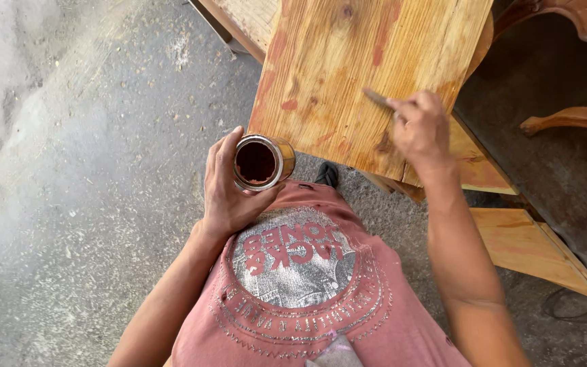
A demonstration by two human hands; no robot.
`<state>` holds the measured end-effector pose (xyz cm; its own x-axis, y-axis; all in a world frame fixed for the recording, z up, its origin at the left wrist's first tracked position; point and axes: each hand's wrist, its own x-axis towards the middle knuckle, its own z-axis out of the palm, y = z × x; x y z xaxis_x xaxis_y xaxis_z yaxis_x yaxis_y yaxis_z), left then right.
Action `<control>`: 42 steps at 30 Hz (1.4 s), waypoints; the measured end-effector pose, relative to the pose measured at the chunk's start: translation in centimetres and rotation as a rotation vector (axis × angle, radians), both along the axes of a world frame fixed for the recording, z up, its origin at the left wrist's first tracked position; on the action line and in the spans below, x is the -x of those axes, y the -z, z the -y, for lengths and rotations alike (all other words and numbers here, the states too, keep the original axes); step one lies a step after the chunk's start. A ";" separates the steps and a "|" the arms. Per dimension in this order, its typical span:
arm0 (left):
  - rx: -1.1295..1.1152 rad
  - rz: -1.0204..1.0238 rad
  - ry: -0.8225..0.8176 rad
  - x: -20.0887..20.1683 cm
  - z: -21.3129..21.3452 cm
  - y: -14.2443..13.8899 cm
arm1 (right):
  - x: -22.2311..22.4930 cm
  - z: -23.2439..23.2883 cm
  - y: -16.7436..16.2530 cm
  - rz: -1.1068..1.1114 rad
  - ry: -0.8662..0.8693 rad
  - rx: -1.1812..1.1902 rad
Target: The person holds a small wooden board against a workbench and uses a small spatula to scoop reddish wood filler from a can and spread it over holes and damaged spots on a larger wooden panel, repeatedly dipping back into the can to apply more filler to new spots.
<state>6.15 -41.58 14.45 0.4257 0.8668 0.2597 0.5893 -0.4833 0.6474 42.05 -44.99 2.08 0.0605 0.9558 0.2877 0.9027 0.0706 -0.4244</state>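
Pink shirt (293, 292), nearest. Left hand (229, 187): grip wrapped around open tin of dark stain (261, 162). Right hand (419, 129): grip pinching small brush (378, 99) against wooden board (354, 68). Carved chair parts (572, 115) beside; sawdust-strewn floor (90, 170).

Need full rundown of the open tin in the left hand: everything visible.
The tin is a small round metal can, shiny silver at the rim with a yellowish-gold side wall. Its lid is off, and the inside shows a dark reddish-brown liquid, the walls coated the same colour. It is tilted, its mouth facing up toward the camera. The left hand wraps its side, thumb below and fingers curled along its left side. It is held in the air in front of the person's chest, just short of the wooden board, not touching it.
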 end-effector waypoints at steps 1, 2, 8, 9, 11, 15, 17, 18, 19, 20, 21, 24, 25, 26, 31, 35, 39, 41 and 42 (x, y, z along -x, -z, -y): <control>-0.008 -0.002 0.013 -0.1 0.1 0.0 | 0.8 0.3 0.1 0.002 -0.022 0.053; -0.002 0.005 0.014 -0.2 0.1 0.0 | 1.6 0.9 0.0 0.004 -0.045 0.109; 0.016 0.039 -0.052 0.6 0.3 0.7 | 4.3 6.7 -2.3 -0.200 -0.076 0.113; 0.023 0.033 -0.061 0.8 0.3 0.8 | 3.6 5.7 -2.4 -0.180 -0.028 0.137; 0.046 0.014 -0.064 1.3 0.8 1.0 | 2.7 3.3 -2.5 -0.110 0.037 0.115; 0.025 0.007 -0.053 2.0 1.0 1.2 | 4.1 2.3 -2.6 -0.085 -0.009 0.107; 0.017 0.011 -0.081 2.2 0.7 1.3 | 5.2 3.3 -2.7 -0.156 -0.082 0.168; 0.029 0.011 -0.104 2.3 0.7 1.4 | 5.5 3.7 -2.8 -0.187 -0.113 0.178; 0.032 0.012 -0.124 2.4 0.6 1.5 | 5.6 3.8 -2.7 -0.216 -0.142 0.180; 0.016 0.023 -0.121 2.5 0.4 1.6 | 5.6 3.8 -2.5 -0.212 -0.070 0.172; 0.011 0.029 -0.119 2.6 0.3 1.7 | 5.5 3.6 -2.4 -0.212 0.001 0.175; 0.024 0.028 -0.116 2.9 0.7 1.7 | 5.3 2.9 -1.7 -0.136 0.016 0.176; 0.008 0.034 -0.111 3.0 0.6 1.8 | 5.3 2.7 -1.5 -0.090 -0.009 0.149; -0.003 0.039 -0.108 2.9 0.7 1.7 | 5.5 2.8 -1.3 -0.157 -0.062 0.170; 0.013 0.049 -0.136 3.3 0.5 1.0 | 6.4 2.9 -0.1 -0.118 0.048 0.107; -0.025 0.049 -0.116 3.2 0.5 0.8 | 6.2 1.4 0.3 -0.152 0.090 0.165; 0.031 0.038 -0.103 3.0 0.9 0.6 | 4.9 -1.9 -0.5 -0.206 0.066 0.229; 0.053 0.047 -0.104 2.8 0.9 0.5 | 4.2 -4.3 -0.5 -0.146 0.111 0.190; 0.068 0.051 -0.106 2.7 1.0 0.4 | 4.0 -5.2 -0.4 -0.099 0.105 0.154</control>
